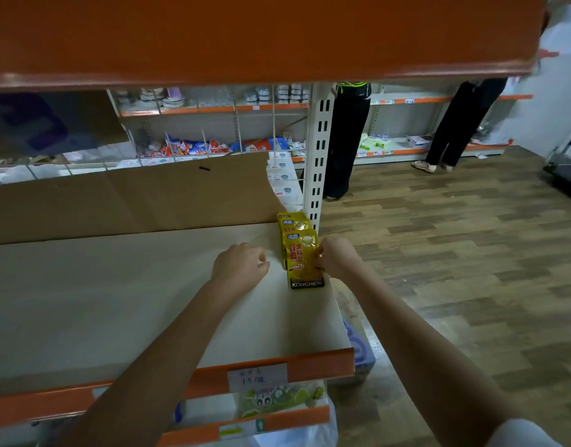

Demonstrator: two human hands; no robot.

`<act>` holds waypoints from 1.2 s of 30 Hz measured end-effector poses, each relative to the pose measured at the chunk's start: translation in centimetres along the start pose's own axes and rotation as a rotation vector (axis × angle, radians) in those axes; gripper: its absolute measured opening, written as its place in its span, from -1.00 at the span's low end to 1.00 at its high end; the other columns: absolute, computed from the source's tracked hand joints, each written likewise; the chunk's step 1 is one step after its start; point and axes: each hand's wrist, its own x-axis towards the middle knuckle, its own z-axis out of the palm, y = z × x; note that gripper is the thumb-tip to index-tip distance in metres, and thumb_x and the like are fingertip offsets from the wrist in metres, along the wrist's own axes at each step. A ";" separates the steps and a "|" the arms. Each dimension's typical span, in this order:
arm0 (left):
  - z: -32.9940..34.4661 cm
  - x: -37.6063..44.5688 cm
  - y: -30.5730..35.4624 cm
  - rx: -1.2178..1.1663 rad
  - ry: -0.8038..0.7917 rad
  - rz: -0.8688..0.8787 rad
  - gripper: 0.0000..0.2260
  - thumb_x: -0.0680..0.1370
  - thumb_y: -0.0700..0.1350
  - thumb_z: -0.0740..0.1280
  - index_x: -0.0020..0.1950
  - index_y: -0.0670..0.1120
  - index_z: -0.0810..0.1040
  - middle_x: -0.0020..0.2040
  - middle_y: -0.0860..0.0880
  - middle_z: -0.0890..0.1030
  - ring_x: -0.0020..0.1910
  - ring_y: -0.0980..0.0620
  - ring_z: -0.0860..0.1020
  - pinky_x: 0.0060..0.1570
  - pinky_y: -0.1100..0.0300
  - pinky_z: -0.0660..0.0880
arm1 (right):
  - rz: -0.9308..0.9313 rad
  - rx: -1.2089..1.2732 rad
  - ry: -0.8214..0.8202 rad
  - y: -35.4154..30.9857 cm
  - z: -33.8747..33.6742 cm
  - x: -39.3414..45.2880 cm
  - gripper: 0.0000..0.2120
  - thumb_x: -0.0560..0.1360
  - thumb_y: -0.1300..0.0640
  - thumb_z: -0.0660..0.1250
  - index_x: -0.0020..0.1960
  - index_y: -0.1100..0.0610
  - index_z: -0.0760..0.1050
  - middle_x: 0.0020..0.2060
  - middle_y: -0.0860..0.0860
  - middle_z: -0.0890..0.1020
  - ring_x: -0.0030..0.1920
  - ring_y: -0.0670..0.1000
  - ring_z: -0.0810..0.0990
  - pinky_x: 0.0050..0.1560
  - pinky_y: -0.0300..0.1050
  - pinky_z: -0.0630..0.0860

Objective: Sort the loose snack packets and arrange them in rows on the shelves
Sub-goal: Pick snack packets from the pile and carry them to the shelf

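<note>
Yellow snack packets lie in a short overlapping row at the right end of a cream shelf, the front one marked KONCHEW. My right hand pinches the right edge of the front packet. My left hand rests on the shelf just left of the row, fingers loosely curled, holding nothing.
A brown cardboard sheet backs the shelf. An orange shelf hangs overhead. The white slotted upright stands right of the packets. A green packet lies on the shelf below. Two people stand in the aisle on the wood floor.
</note>
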 end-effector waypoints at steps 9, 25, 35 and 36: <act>0.3 0.4 0.9 0.045 0.030 0.009 -0.75 0.58 0.00 0.16 0.16 0.00 0.55 0.17 -0.04 0.53 0.20 -0.06 0.45 0.08 0.13 0.38 | -0.023 0.042 0.040 0.6 0.2 0.1 -0.70 0.52 0.13 0.33 0.18 0.25 0.47 0.11 0.13 0.59 0.09 0.11 0.55 -0.08 -0.13 0.43; -1.3 -1.0 -3.0 0.420 0.068 -0.015 -0.67 0.61 0.05 0.14 0.31 -0.07 0.39 0.24 -0.08 0.45 0.23 -0.09 0.40 0.12 0.05 0.37 | -0.573 -0.221 0.157 -8.1 1.6 0.1 -0.55 0.54 0.04 0.25 0.37 0.16 0.30 0.29 0.11 0.37 0.31 0.14 0.32 0.26 -0.01 0.30; -4.3 -8.5 -15.5 0.269 0.045 -0.339 -0.55 0.60 0.08 0.17 0.44 -0.05 0.28 0.35 -0.11 0.36 0.31 -0.13 0.34 0.18 -0.03 0.36 | -0.710 -0.249 -0.053 -21.4 6.7 -0.9 -0.49 0.55 0.00 0.21 0.43 0.16 0.23 0.37 0.12 0.31 0.38 0.17 0.25 0.32 0.05 0.28; -4.8 -9.8 -17.1 0.260 0.044 -0.374 -0.55 0.60 0.08 0.17 0.45 -0.04 0.28 0.36 -0.11 0.36 0.32 -0.13 0.33 0.19 -0.04 0.35 | -0.733 -0.242 -0.070 -23.1 7.4 -1.4 -0.49 0.54 0.00 0.21 0.42 0.17 0.25 0.36 0.13 0.32 0.37 0.17 0.27 0.32 0.06 0.30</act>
